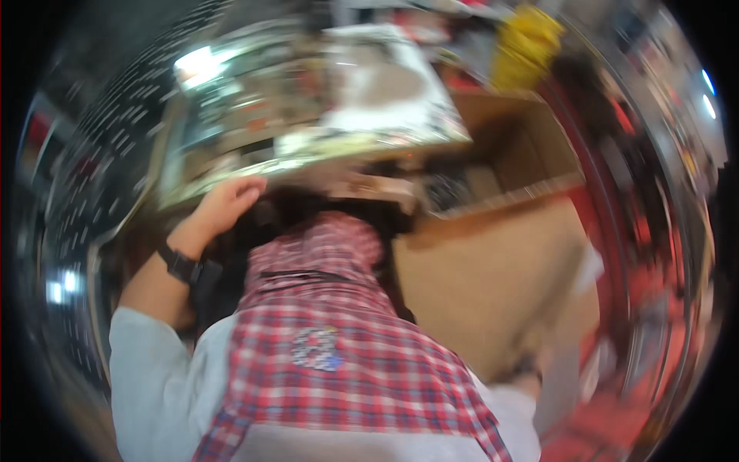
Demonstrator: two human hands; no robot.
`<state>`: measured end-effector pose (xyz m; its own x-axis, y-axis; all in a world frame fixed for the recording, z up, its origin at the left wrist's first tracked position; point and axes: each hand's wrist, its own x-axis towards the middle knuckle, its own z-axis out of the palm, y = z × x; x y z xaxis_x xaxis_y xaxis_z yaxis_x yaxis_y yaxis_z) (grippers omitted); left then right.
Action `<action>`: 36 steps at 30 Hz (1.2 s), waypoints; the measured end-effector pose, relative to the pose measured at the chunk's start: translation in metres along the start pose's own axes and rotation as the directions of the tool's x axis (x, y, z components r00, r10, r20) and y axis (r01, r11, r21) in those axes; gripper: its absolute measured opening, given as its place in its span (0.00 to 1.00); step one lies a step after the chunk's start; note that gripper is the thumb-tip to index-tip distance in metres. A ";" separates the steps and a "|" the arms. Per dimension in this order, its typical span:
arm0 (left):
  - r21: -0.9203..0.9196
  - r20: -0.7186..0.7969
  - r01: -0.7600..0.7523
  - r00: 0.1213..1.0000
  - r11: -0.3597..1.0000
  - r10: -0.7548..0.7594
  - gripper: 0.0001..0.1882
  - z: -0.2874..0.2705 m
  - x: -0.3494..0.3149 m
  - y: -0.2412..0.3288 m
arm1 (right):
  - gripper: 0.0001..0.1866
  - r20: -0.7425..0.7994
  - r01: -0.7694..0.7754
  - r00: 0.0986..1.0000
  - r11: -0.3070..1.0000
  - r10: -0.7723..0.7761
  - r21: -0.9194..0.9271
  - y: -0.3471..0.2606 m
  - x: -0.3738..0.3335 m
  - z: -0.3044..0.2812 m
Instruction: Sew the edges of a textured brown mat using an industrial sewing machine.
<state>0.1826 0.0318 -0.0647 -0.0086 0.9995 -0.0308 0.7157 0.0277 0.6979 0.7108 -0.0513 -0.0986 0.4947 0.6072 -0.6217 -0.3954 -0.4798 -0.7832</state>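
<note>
My left hand [229, 202], with a dark watch on the wrist, rests by the near edge of a glossy, reflective work table [173, 185]. Its fingers are loosely bent and apart from the thumb, and I see nothing in them. Down at the right, beside the big flap of an open cardboard box [493, 277], is my right hand [531, 363]. Motion blur and the flap's shadow smear its fingers, so what it touches or holds is unclear. Inside the box lies something dark [448, 189].
A white shiny sheet or bag [381, 85] lies on the table, and a yellow plastic bag [527, 46] stands behind the box. Past the box, the floor at the right is red [600, 423]. A dark perforated surface [108, 115] rises at the left.
</note>
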 end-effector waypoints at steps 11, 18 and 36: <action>0.186 -0.867 0.966 0.248 -0.182 0.433 0.12 -0.240 -0.463 -0.051 | 0.28 0.836 0.836 0.548 0.008 -0.010 -0.548 0.154 0.142 0.122; -0.273 -0.961 0.943 -0.258 -0.188 0.104 0.23 -0.206 -0.698 -0.007 | 0.27 0.978 0.968 0.205 -0.156 0.024 -0.199 0.175 0.151 0.270; 0.350 -0.920 0.920 0.373 -0.174 0.123 0.08 -0.346 -0.486 -0.112 | 0.12 0.998 0.962 -0.018 0.272 0.061 0.001 0.185 -0.078 0.374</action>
<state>-0.1349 -0.4517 0.1200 -0.5576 0.3913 0.7321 0.1122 0.9093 -0.4007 0.3094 0.0496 -0.1935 -0.8055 0.5916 -0.0337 0.3675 0.4542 -0.8116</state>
